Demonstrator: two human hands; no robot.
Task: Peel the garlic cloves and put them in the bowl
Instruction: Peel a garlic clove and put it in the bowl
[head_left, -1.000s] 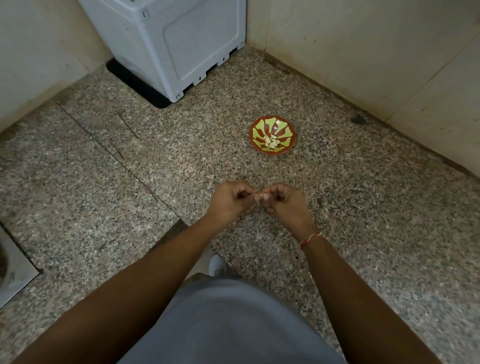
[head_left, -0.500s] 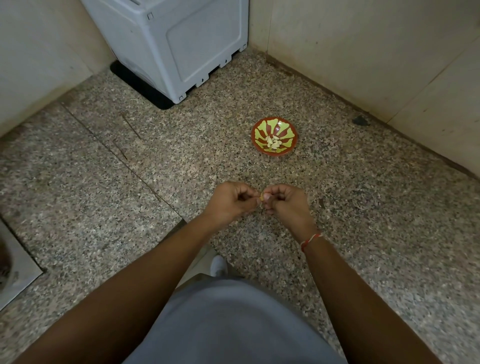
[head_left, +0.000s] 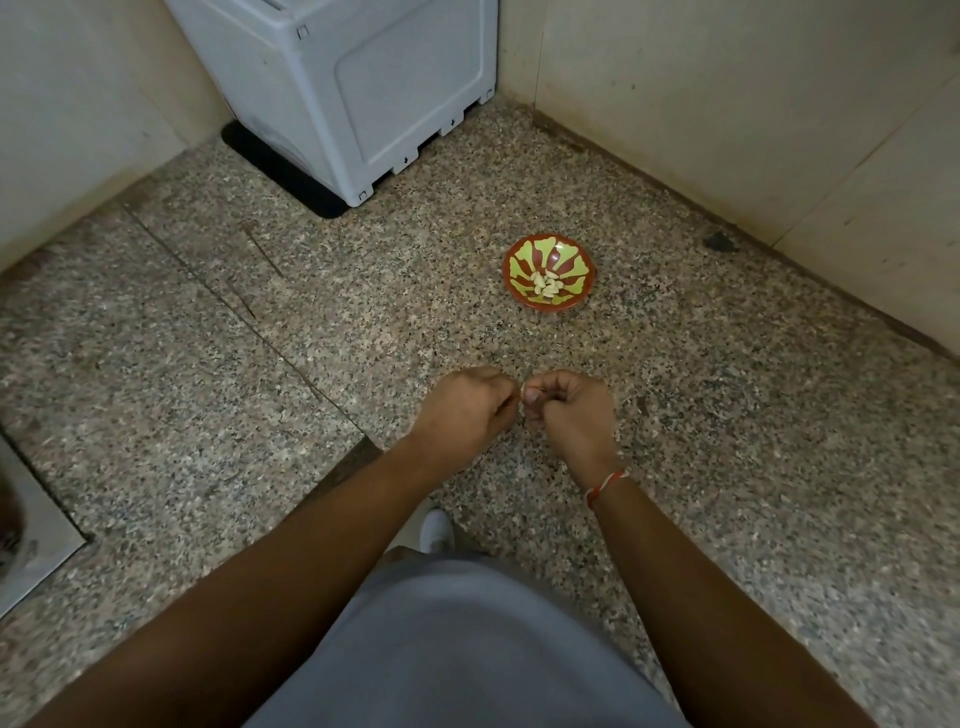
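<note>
**Peeling under way: several cloves in the bowl, one in hand**

The small pale garlic clove sits between your two hands, pinched at the fingertips; it is mostly hidden and too small to judge how much skin remains on it. Your left hand has its fingers curled in, with thumb and forefinger closed on the clove's left end. Your right hand is curled likewise, its fingers pinching the other end. Both hands are held above the speckled granite floor, not resting on it.

The round red bowl with yellow-green petal pattern stands on the floor beyond your hands, well apart from them. A small heap of peeled whitish cloves lies in its centre, so part of the task is done.

In my judgement the step in hand is stripping this one clove; it is not yet in the bowl. No stock of unpeeled garlic is visible, so what remains cannot be told.
</note>
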